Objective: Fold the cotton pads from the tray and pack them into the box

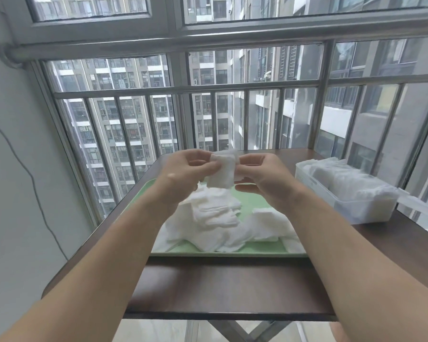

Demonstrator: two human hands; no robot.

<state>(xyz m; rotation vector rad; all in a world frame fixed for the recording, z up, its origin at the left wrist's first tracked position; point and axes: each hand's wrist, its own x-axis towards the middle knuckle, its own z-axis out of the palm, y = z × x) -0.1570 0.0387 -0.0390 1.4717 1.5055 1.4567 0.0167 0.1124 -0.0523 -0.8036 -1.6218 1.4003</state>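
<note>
Clear box (361,211) at right, stuffed with folded pads (351,183). Green tray (223,254) holds messy pad pile (215,218). Left grip (183,169) and right grip (262,178) both pinching one pad (221,174) above tray. Dark brown surface (220,287), window railing (158,91) behind, high-rises outside.

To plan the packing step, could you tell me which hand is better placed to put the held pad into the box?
Probably the right hand. It and the left hand both pinch the cotton pad above the tray, and the box stands to their right, nearer the right hand.
</note>
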